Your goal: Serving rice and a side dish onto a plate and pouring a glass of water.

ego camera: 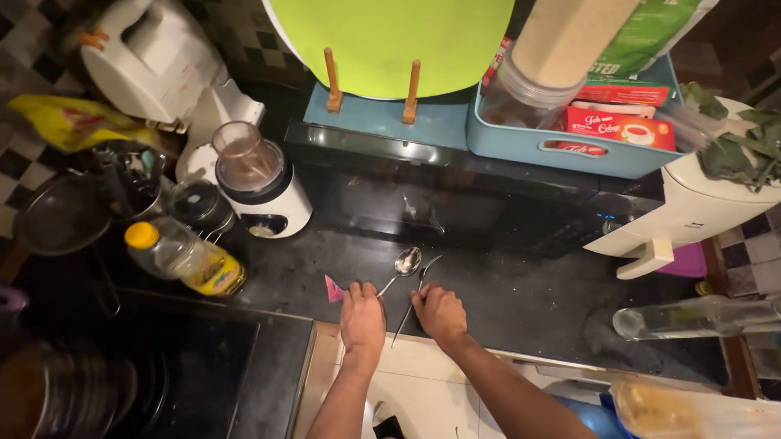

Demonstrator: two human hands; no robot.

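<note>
My left hand (363, 318) rests at the front edge of the black counter (535, 302), fingers curled on the handle end of a metal spoon (406, 262) whose bowl points away from me. My right hand (440, 313) lies just to the right, fingers closed on a thin metal utensil (410, 305) that lies slanted between the two hands; its far tip is too small to identify. A small pink scrap (333, 288) sits on the counter just left of my left hand.
A yellow-capped oil bottle (186, 260), a white grinder (258, 180) and a dark pan (62, 212) crowd the left. Behind stand a black oven (443, 195), a blue tray of boxes (514, 137) and a green board (388, 38). A glass bottle (707, 315) lies right.
</note>
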